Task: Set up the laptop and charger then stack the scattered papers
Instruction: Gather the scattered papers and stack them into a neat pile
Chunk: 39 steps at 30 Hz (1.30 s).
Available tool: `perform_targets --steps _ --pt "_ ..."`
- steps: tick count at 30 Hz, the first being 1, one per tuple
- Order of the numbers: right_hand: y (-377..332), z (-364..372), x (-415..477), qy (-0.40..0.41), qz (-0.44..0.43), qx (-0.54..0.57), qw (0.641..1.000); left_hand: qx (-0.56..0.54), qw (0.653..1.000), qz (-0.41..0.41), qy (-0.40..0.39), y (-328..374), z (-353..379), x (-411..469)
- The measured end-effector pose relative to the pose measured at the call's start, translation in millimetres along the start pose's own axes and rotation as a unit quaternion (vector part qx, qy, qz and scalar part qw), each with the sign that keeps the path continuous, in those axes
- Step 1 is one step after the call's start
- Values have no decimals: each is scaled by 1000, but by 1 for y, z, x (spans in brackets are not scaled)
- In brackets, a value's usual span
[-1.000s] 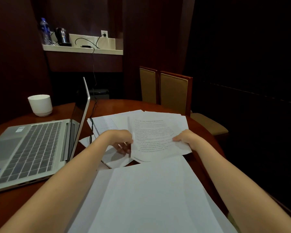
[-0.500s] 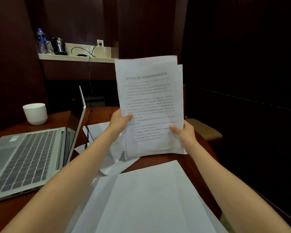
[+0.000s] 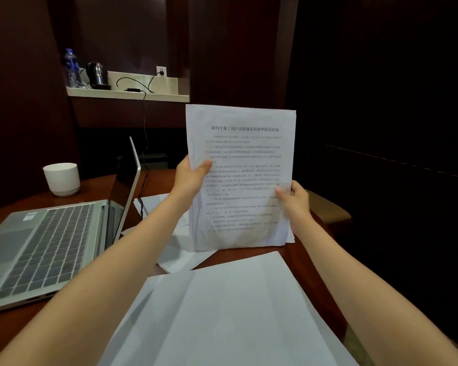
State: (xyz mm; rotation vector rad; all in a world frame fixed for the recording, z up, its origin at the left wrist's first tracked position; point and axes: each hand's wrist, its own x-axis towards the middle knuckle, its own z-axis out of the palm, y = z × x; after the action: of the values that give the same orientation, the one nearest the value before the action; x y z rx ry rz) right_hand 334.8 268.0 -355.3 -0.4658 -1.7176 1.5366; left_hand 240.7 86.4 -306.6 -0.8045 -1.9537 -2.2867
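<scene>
Papers (image 3: 245,178) are being held upright, printed side facing the camera. Left grip (image 3: 189,178) is pinching their left edge, thumb in front; right grip (image 3: 296,202) is pinching the lower right edge.

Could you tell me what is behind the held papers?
Past the held papers, a chair seat shows on the right and loose sheets on the left; anything directly behind is covered.

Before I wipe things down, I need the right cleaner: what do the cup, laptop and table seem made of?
Cup: probably glazed ceramic, plain white, thick-walled with a foot ring. Laptop: matte silver shell, metal or painted plastic; cannot tell which. Table: reddish-brown wood or veneer, polished, judging by its soft sheen.
</scene>
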Motion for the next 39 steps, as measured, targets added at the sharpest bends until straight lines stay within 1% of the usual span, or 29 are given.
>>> perform_targets --steps 4,7,9,12,15,18,20,24,27,29,31,32,33,35,37,39 --pt "-11 1 2 -7 -6 51 999 -25 1000 14 5 10 -1 4" --pt "-13 0 1 -14 -6 78 997 -14 1000 6 21 9 -2 3" --pt "-13 5 0 -26 -8 66 997 -8 1000 -7 17 5 0 1" --pt "-15 11 0 -32 -9 43 999 -26 999 -3 -26 0 0 0" --pt "-12 9 0 -37 -6 14 999 -20 1000 -22 -10 2 -5 0" --pt "-7 7 -2 -51 5 -7 999 13 999 -32 -19 2 -5 -1" --pt "-8 8 -2 -52 -5 -9 999 10 999 -42 1 5 -2 -2" --pt "-15 4 -2 -45 -12 -6 999 -66 995 -55 48 13 0 1" --pt "-12 -5 -3 -50 -22 -35 998 -112 989 -59 81 15 -4 6" --pt "-6 -13 -2 -43 -9 -38 998 -146 980 -78 107 16 -7 9" --pt "-1 -22 -2 -20 31 -24 999 -187 968 -109 128 14 -10 12" --pt "1 -26 -2 -14 58 0 998 -205 962 -127 132 13 -10 14" --pt "1 -28 -4 -20 87 35 995 -221 956 -144 130 11 -10 14" --pt "-2 -26 -8 -64 129 98 985 -246 947 -167 121 9 -8 12" --pt "-7 -19 -13 -107 144 125 976 -262 941 -179 113 7 -3 9" --pt "-12 -10 -14 -98 142 130 976 -254 940 -192 119 3 0 8"
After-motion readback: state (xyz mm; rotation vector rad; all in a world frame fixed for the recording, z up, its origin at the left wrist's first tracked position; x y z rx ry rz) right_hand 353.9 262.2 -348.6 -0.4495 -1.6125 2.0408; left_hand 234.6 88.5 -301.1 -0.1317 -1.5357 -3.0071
